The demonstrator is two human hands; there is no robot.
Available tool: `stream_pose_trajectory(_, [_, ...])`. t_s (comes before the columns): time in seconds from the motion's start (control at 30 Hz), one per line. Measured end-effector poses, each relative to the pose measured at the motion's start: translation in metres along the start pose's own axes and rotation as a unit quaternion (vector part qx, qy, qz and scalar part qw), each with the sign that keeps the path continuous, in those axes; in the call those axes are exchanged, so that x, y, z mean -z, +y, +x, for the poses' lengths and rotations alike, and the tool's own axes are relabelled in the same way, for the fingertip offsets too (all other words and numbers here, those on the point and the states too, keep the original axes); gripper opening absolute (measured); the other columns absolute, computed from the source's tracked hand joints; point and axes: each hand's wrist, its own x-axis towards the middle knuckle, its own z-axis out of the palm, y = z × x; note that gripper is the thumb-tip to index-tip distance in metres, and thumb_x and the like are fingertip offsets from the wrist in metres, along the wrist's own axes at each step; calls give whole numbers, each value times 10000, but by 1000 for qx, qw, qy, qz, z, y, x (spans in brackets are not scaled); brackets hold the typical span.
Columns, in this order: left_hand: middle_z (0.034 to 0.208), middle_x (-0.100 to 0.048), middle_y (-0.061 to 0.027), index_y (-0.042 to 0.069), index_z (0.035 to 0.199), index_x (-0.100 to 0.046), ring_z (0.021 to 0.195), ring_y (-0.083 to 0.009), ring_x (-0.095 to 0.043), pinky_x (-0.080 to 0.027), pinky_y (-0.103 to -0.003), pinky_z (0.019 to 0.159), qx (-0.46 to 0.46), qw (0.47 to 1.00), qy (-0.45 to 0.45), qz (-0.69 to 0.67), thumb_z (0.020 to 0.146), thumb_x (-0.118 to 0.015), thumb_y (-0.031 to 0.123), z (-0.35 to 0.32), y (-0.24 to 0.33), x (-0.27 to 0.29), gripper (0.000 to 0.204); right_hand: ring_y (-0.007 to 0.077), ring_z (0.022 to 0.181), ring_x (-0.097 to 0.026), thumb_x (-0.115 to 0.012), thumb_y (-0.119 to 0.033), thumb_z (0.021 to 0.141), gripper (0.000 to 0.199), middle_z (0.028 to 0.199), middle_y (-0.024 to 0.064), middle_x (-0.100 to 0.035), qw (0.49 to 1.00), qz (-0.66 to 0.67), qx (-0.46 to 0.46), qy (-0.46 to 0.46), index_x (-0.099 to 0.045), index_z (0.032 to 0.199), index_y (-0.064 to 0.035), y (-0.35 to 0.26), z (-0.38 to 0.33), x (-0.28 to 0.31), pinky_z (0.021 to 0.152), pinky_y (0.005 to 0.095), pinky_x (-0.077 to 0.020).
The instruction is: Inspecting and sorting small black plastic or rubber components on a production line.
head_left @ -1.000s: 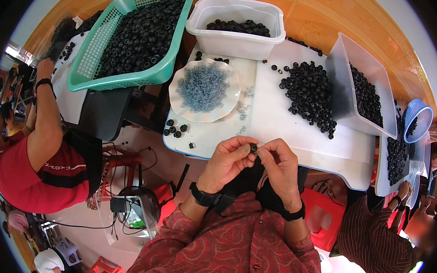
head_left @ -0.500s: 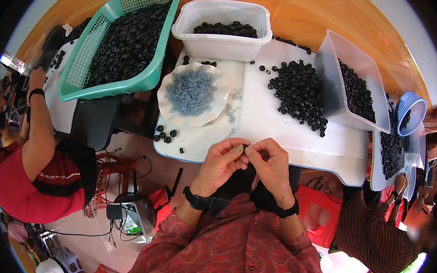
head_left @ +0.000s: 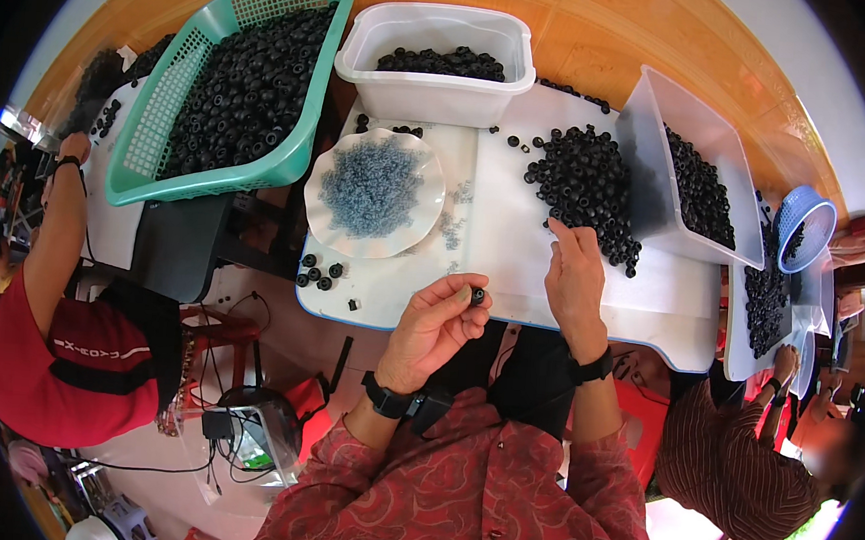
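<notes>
The small parts (head_left: 579,175) are black, the tiny pieces (head_left: 370,185) greyish blue, the plate (head_left: 430,206) white. The desk (head_left: 513,245) is white, edged in blue; the large basket (head_left: 215,180) is green. The person's shirt (head_left: 448,499) is red with paler swirls; a co-worker's top (head_left: 727,466) is brown, finely striped.

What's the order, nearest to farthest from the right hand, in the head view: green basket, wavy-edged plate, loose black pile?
1. Loose black pile: just ahead of the right hand.
2. Wavy-edged plate: left of the hand.
3. Green basket: farther left, beyond the plate.

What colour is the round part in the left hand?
Black; the round part shows best in the head view.
</notes>
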Motion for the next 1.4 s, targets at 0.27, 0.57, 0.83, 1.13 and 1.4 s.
stream_pose_trajectory(0.27, [1030,-662,-140,-41,1232,-592,840,-168,-654,-527,-262,721,14,998,-24,-52,1015,-529,89,0,2,2,261,316,901,-580,-578,18,864,312,978,129,-515,995,-81,-14,-55,-645,1157,-64,5,12,-10,713,424,-511])
stream_pose_trajectory(0.57, [1047,-666,-148,-42,1239,-583,819,-163,-661,-534,-263,741,22,990,-103,-97,1023,-514,102,-2,2,6,269,323,806,-597,-642,-55,867,122,984,136,-514,997,-56,-45,-42,-671,979,-94,0,15,-8,668,423,-508])
stream_pose_trajectory(0.83, [1046,-671,-138,-42,1214,-603,845,-157,-665,-531,-264,738,6,998,-55,-43,1021,-528,108,-3,0,5,256,345,772,-624,-684,-43,848,98,1027,149,-514,999,3,-33,-42,-651,936,-68,-8,1,-5,658,423,-510])
stream_pose_trajectory(1.13, [1059,-643,-151,-24,1188,-611,862,-165,-613,-509,-260,746,4,1000,-19,-12,993,-564,75,-4,0,-3,224,349,772,-624,-681,-38,849,120,954,138,-538,997,58,-50,-32,-651,966,-49,-11,-9,-7,658,433,-505])
stream_pose_trajectory(1.4, [1056,-664,-147,-27,1188,-614,874,-167,-659,-551,-268,743,-1,1000,-22,7,996,-564,76,-2,-2,-3,224,357,766,-631,-665,-39,854,72,948,138,-554,996,50,-56,-46,-641,921,-29,-15,-12,-4,657,438,-515])
